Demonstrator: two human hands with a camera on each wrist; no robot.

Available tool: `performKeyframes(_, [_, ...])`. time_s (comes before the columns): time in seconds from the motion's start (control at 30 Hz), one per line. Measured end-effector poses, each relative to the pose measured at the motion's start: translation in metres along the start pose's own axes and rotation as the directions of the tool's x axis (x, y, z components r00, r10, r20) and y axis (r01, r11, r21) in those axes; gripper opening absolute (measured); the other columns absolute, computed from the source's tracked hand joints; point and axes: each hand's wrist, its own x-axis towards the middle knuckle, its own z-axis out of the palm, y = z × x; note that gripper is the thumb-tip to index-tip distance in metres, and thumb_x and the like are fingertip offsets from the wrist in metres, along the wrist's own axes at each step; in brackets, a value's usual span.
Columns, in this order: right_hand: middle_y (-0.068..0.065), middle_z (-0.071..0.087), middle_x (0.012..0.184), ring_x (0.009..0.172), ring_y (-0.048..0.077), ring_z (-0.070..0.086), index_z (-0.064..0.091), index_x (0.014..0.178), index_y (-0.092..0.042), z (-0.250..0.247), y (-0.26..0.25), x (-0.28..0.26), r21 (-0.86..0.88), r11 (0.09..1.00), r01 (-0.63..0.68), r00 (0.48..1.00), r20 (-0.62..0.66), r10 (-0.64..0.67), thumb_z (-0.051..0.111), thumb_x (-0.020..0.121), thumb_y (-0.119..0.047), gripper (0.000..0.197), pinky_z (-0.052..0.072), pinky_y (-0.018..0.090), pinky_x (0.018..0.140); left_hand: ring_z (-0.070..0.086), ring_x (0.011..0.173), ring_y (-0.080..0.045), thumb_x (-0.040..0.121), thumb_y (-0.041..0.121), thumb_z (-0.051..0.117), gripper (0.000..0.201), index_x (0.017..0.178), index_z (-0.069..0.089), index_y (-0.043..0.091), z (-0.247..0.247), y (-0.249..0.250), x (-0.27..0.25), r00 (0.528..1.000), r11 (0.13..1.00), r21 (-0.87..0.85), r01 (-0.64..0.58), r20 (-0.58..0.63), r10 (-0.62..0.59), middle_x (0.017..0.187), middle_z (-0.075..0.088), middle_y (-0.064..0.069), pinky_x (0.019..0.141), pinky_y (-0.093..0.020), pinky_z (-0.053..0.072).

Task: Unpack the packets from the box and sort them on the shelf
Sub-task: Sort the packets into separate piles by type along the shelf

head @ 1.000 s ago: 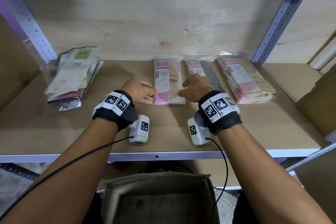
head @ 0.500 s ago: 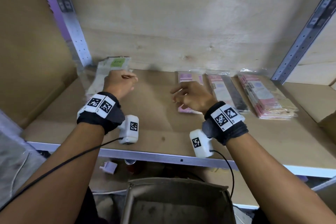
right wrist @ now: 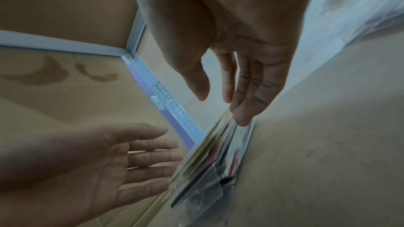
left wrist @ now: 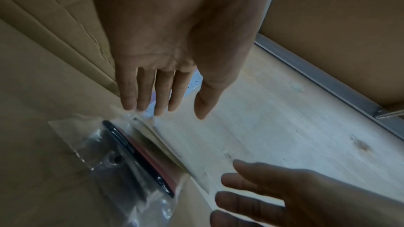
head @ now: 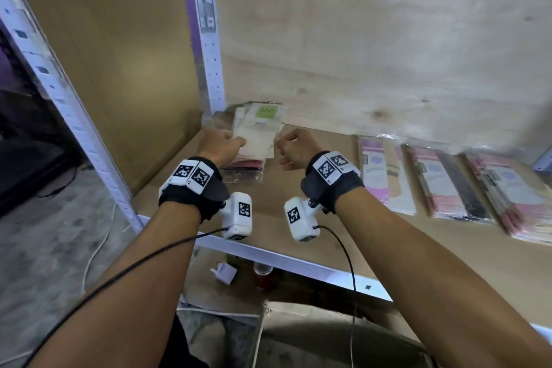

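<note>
A loose stack of clear-wrapped packets [head: 260,132], the top one with a green label, lies at the back left corner of the wooden shelf [head: 286,188]. My left hand [head: 221,144] is at the stack's left side, fingers straight, fingertips [left wrist: 140,106] at the plastic wrap of the packets [left wrist: 140,154]. My right hand [head: 294,147] is at the stack's right side, also with straight fingers, and its fingertips [right wrist: 241,118] touch the packet edges [right wrist: 214,158]. Neither hand grips anything. The open box [head: 328,334] sits below the shelf front.
Two pink packets [head: 385,179] [head: 448,185] and a pink stack [head: 516,200] lie in a row to the right. A perforated metal upright [head: 209,48] and a cardboard side wall [head: 119,69] close the left corner. A small glass [head: 263,269] stands under the shelf.
Both hands left the pink packets in the middle and moved left to the green-labelled stack, the left hand first. The view swung left with them.
</note>
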Motion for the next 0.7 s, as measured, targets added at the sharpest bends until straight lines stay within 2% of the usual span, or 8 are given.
performKeyframes(0.13, [0.018, 0.052, 0.077, 0.062, 0.026, 0.049, 0.051, 0.081, -0.006, 0.012, -0.002, 0.014, -0.026, 0.999, -0.028, 0.998, -0.060, 0.026, 0.061, 0.096, -0.024, 0.026, 0.045, 0.039, 0.064, 0.058, 0.098, -0.022, 0.091, 0.026, 0.065, 0.020, 0.105, 0.068, 0.012, 0.000, 0.003, -0.002, 1.000, 1.000, 0.013, -0.004, 0.001, 0.004, 0.105, 0.063, -0.006, 0.097, -0.037, 0.046])
performKeyframes(0.2, [0.020, 0.063, 0.080, 0.066, 0.029, 0.059, 0.059, 0.088, 0.000, 0.014, 0.001, 0.022, -0.113, 0.993, -0.029, 0.996, -0.090, 0.019, 0.066, 0.093, -0.026, 0.027, 0.055, 0.043, 0.071, 0.059, 0.112, -0.024, 0.091, 0.026, 0.065, 0.031, 0.117, 0.066, 0.009, 0.002, 0.004, -0.002, 1.000, 1.000, 0.018, 0.008, -0.025, -0.008, 0.119, 0.064, -0.008, 0.105, -0.038, 0.044])
performKeyframes(0.3, [0.019, 0.068, 0.082, 0.069, 0.028, 0.064, 0.065, 0.098, 0.005, 0.011, 0.008, 0.028, -0.218, 0.973, -0.082, 0.992, -0.116, 0.058, 0.073, 0.087, -0.022, 0.031, 0.058, 0.047, 0.079, 0.056, 0.124, -0.028, 0.091, 0.025, 0.065, 0.043, 0.129, 0.062, 0.007, 0.006, 0.005, -0.004, 0.999, 0.999, 0.047, 0.014, -0.036, -0.012, 0.134, 0.061, -0.010, 0.109, -0.038, 0.042])
performKeyframes(0.37, [0.018, 0.068, 0.079, 0.070, 0.027, 0.063, 0.067, 0.096, 0.006, 0.007, 0.014, 0.030, -0.247, 0.961, -0.121, 0.989, -0.110, 0.097, 0.075, 0.084, -0.020, 0.029, 0.058, 0.044, 0.080, 0.059, 0.119, -0.028, 0.090, 0.022, 0.065, 0.034, 0.120, 0.068, 0.007, 0.009, 0.006, -0.005, 0.999, 0.996, 0.085, 0.000, -0.038, 0.003, 0.127, 0.066, -0.009, 0.105, -0.038, 0.045])
performKeyframes(0.47, [0.014, 0.066, 0.083, 0.076, 0.024, 0.062, 0.062, 0.076, -0.005, -0.002, 0.023, 0.028, -0.291, 0.945, -0.150, 0.988, -0.079, 0.132, 0.071, 0.086, -0.013, 0.015, 0.056, 0.040, 0.082, 0.065, 0.106, -0.030, 0.088, 0.018, 0.065, 0.005, 0.087, 0.070, 0.020, 0.012, 0.009, -0.008, 0.998, 0.992, 0.121, -0.029, -0.052, 0.035, 0.096, 0.069, -0.004, 0.096, -0.035, 0.051])
performKeyframes(0.53, [0.011, 0.064, 0.076, 0.071, 0.024, 0.062, 0.059, 0.074, -0.007, -0.010, 0.030, 0.025, -0.210, 0.963, -0.167, 0.984, -0.090, 0.151, 0.069, 0.087, -0.011, 0.017, 0.056, 0.039, 0.080, 0.066, 0.102, -0.031, 0.086, 0.016, 0.065, 0.012, 0.077, 0.064, 0.024, 0.014, 0.010, -0.008, 0.996, 0.989, 0.144, -0.045, -0.070, 0.056, 0.087, 0.064, -0.001, 0.093, -0.034, 0.052])
performKeyframes(0.6, [0.011, 0.061, 0.072, 0.066, 0.025, 0.061, 0.058, 0.075, -0.006, -0.016, 0.035, 0.022, -0.112, 0.980, -0.166, 0.983, -0.099, 0.155, 0.067, 0.088, -0.011, 0.016, 0.056, 0.040, 0.076, 0.065, 0.102, -0.031, 0.085, 0.013, 0.064, 0.014, 0.077, 0.065, 0.023, 0.017, 0.011, -0.009, 0.995, 0.989, 0.138, -0.052, -0.075, 0.063, 0.090, 0.070, -0.004, 0.094, -0.033, 0.052])
performKeyframes(0.7, [0.011, 0.058, 0.074, 0.060, 0.024, 0.058, 0.058, 0.086, -0.003, -0.020, 0.034, 0.017, 0.037, 0.988, -0.147, 0.988, -0.038, 0.148, 0.058, 0.094, -0.009, 0.010, 0.053, 0.028, 0.056, 0.064, 0.106, -0.030, 0.087, 0.011, 0.064, 0.014, 0.090, 0.076, 0.017, 0.022, 0.011, -0.011, 0.997, 0.989, 0.137, -0.055, -0.045, 0.062, 0.108, 0.073, -0.008, 0.092, -0.027, 0.048])
